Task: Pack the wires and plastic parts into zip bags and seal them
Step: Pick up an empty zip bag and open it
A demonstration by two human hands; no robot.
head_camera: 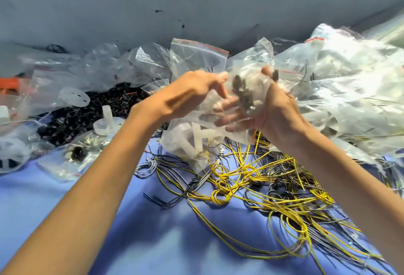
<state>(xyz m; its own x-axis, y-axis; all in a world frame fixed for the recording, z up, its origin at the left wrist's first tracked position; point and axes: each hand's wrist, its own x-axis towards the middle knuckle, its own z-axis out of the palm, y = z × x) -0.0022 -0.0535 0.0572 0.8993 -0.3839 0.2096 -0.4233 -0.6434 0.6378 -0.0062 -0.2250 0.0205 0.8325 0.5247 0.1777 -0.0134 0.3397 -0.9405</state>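
Both hands hold one clear zip bag (192, 141) above the blue cloth. My left hand (192, 91) pinches the bag's upper edge. My right hand (269, 108) grips the bag from the right, its fingers seen through the plastic beside dark small parts (242, 91). White plastic parts (201, 137) sit in the hanging lower half of the bag. Loose yellow and grey wires (262, 185) lie tangled on the cloth beneath and to the right. The picture is blurred around the hands.
A heap of empty zip bags with red strips (349, 82) fills the right and back. Black plastic rings (83, 117) and white round parts (74, 96) lie at the left. A filled bag (74, 156) rests at the left front. Blue cloth (153, 242) covers the near surface.
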